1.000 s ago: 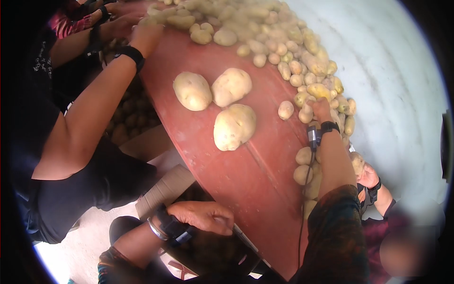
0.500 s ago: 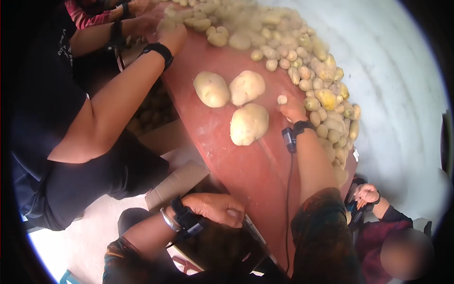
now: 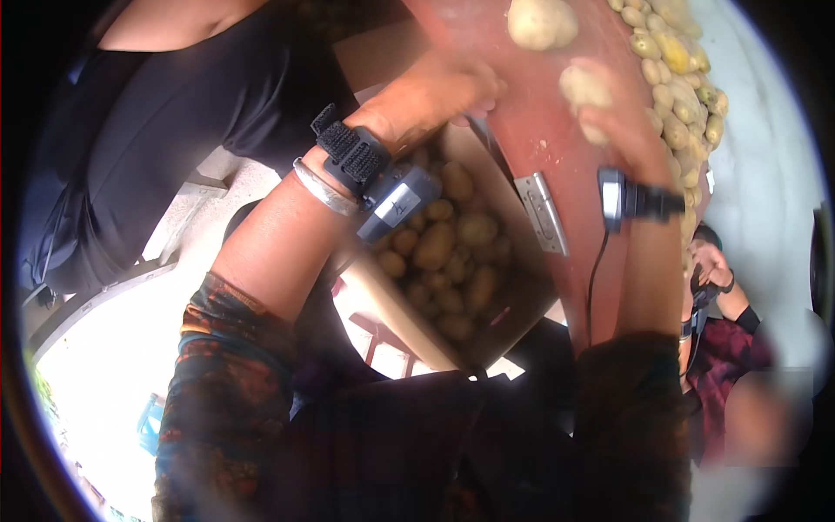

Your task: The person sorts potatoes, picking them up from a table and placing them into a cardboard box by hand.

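My right hand point(image 3: 628, 139), blurred, is over the red table point(image 3: 557, 148) with its fingers closed round a small pale potato point(image 3: 594, 130). Just beyond its fingertips is a larger pale potato point(image 3: 584, 85); whether they touch it is unclear. My left hand point(image 3: 461, 91) is at the table's near edge, above the open cardboard box point(image 3: 396, 304), its fingers curled in with nothing visible in them. Several potatoes point(image 3: 435, 247) lie inside the box. Another large potato point(image 3: 543, 23) rests on the table near the top of the view.
A potato pile point(image 3: 683, 104) runs along the table's right side beside a pale sheet point(image 3: 765, 130). A metal hinge point(image 3: 541, 213) is on the near edge. One person's dark-clothed leg point(image 3: 191, 130) is at left; another person's hand point(image 3: 711, 264) is at right.
The view has swung down toward the box. My right hand has moved from beside the pile toward the large potatoes. My left hand has moved forward to the table edge.
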Action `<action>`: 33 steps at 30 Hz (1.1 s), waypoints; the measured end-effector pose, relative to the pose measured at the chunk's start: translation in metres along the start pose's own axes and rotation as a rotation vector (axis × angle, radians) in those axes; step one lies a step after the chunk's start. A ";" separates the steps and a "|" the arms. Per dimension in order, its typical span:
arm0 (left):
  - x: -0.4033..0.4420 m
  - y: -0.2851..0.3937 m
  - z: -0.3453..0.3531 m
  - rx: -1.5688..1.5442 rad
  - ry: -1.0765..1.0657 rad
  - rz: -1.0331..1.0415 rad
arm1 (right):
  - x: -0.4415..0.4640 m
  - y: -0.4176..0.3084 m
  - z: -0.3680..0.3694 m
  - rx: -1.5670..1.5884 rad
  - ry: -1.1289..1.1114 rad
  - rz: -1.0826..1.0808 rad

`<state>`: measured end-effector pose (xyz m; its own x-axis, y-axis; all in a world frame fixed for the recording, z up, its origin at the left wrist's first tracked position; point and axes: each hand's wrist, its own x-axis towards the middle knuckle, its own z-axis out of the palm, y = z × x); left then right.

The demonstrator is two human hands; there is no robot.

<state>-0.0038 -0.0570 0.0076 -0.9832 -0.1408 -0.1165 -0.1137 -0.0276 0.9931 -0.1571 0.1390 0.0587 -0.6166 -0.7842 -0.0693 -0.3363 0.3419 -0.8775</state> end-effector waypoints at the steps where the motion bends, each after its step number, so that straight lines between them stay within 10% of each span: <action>1: -0.007 -0.002 0.000 0.006 0.004 0.041 | -0.029 -0.016 0.019 0.030 -0.060 -0.069; 6: -0.034 -0.001 -0.009 0.128 -0.056 0.009 | -0.124 -0.021 0.091 -0.418 -0.259 -0.217; 11: -0.062 -0.017 0.001 0.020 -0.096 -0.030 | -0.163 0.051 0.131 0.001 -0.176 0.410; 16: -0.098 -0.033 0.028 -0.050 -0.180 -0.096 | -0.183 0.040 0.118 -0.244 0.145 0.003; 24: -0.178 -0.073 0.082 -0.029 -0.346 -0.098 | -0.237 -0.011 0.130 0.251 -0.086 -0.017; 33: -0.190 -0.144 0.111 0.436 -0.275 -0.310 | -0.263 0.043 0.163 0.091 -0.237 -0.051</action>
<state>0.1838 0.0832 -0.1118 -0.8891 0.0713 -0.4521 -0.3923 0.3898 0.8331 0.1070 0.2758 -0.0384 -0.4130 -0.9023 -0.1232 -0.2912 0.2591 -0.9209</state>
